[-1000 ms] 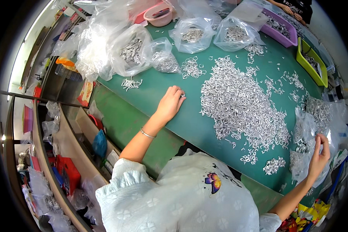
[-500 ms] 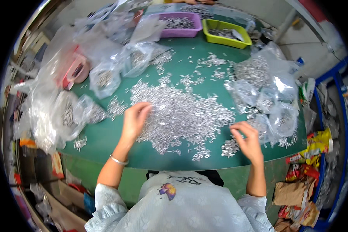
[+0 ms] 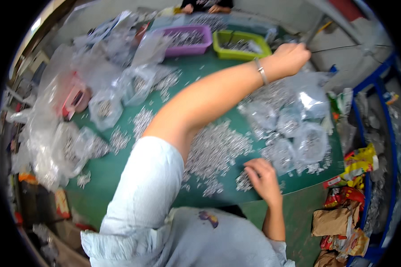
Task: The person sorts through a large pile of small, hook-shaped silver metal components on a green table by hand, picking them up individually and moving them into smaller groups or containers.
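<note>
Stretched far across the table, my left hand (image 3: 292,58) is in the air over the back right side. Its fingers are curled closed; what they hold, if anything, is hidden. My right hand (image 3: 265,178) rests low at the front right with thumb and fingers apart, beside a small pile of metal pieces (image 3: 243,181). A large heap of small silvery metal pieces (image 3: 216,151) spreads over the green table (image 3: 223,202), partly covered by my left arm. Close to my right hand, clear plastic bags (image 3: 309,141) hold more such pieces.
At the back stand a purple basin (image 3: 205,43) and a yellow-green basin (image 3: 243,54), both with metal pieces. Plastic bags (image 3: 53,147) crowd the left side, around a pink container (image 3: 79,99). Another person's hands (image 3: 216,9) show at the far edge. A blue rack (image 3: 387,115) stands right.
My left hand has swung from the heap's left edge up and across to the back right, its fingers now curled. My right hand stays by the small pile. The view has shifted slightly.
</note>
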Demonstrator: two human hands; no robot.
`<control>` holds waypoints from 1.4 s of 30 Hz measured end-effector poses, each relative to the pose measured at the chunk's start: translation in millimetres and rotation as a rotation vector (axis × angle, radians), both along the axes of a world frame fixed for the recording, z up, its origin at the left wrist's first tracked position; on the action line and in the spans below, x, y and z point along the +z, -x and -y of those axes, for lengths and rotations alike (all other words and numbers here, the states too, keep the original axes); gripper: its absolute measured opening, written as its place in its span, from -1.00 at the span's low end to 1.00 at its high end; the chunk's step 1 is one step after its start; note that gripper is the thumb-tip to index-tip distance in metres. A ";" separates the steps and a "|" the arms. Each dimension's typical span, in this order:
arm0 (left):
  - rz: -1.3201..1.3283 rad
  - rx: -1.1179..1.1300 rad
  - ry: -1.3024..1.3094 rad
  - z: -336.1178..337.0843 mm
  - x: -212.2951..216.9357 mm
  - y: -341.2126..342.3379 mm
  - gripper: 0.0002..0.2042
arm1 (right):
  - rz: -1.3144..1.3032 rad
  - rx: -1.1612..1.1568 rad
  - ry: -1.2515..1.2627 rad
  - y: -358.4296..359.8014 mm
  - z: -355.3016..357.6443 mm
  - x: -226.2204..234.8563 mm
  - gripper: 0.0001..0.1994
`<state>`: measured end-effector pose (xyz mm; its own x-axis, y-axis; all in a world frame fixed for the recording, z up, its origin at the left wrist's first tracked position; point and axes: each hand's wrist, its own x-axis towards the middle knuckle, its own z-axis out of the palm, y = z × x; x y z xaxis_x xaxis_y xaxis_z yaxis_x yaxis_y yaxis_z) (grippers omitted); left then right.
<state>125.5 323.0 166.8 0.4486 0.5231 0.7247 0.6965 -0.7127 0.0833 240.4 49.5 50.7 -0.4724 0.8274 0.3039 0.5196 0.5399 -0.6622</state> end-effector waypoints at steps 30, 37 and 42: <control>0.306 0.734 0.516 357.2 -191.9 266.6 -0.79 | 0.179 0.296 -0.227 124.1 -46.9 -65.2 -0.79; 0.141 0.434 0.537 338.6 -197.6 232.0 -0.67 | 0.075 0.311 -0.075 149.9 -43.1 -55.1 -0.77; -0.081 0.489 0.548 353.5 -198.5 238.5 -0.62 | 0.245 0.377 -0.182 140.5 -29.4 -64.3 -0.76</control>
<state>-113.1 -30.5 -31.7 0.1127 0.9543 0.2767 0.9431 -0.1904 0.2725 99.8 78.9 -13.6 -0.8047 0.5288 0.2699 0.3946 0.8161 -0.4223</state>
